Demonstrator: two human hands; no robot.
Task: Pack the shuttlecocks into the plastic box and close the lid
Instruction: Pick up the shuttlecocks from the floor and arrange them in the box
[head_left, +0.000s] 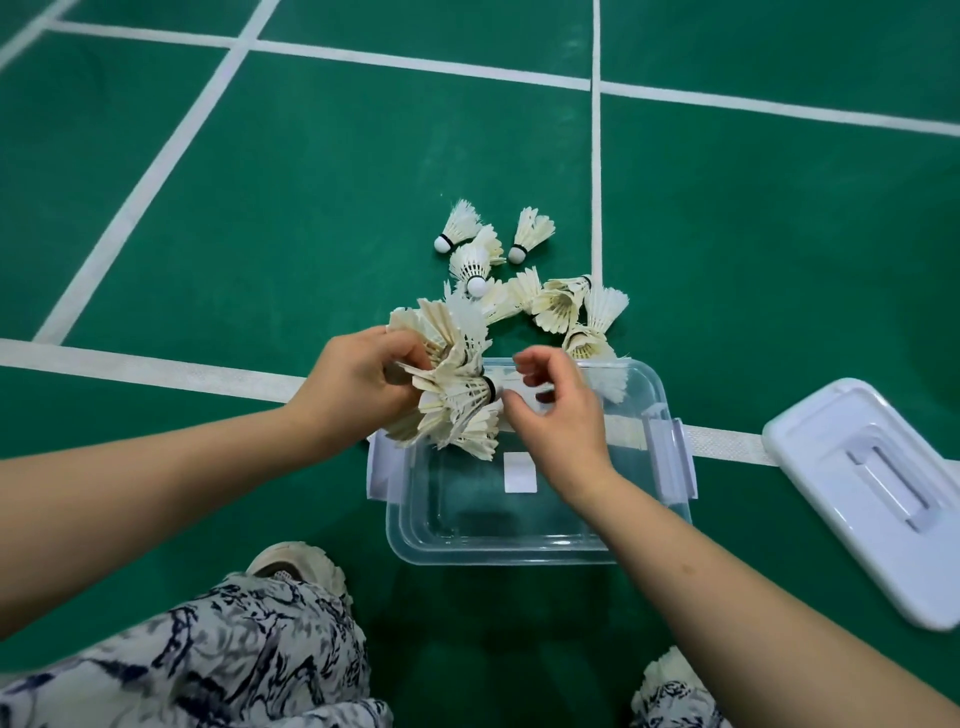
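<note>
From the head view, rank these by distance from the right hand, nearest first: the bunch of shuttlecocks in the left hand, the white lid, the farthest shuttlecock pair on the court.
Measured from the right hand:
1. Bunch of shuttlecocks, just to its left, gripped by the left hand over the plastic box.
2. Farthest shuttlecock pair, ahead on the green floor.
3. White lid, off to the right on the floor.

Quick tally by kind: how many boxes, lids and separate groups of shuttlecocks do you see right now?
Plastic box: 1
Lid, off, on the floor right of the box: 1
Shuttlecock groups: 2, a bunch in the left hand, a pile on the floor
Total: 4
</note>
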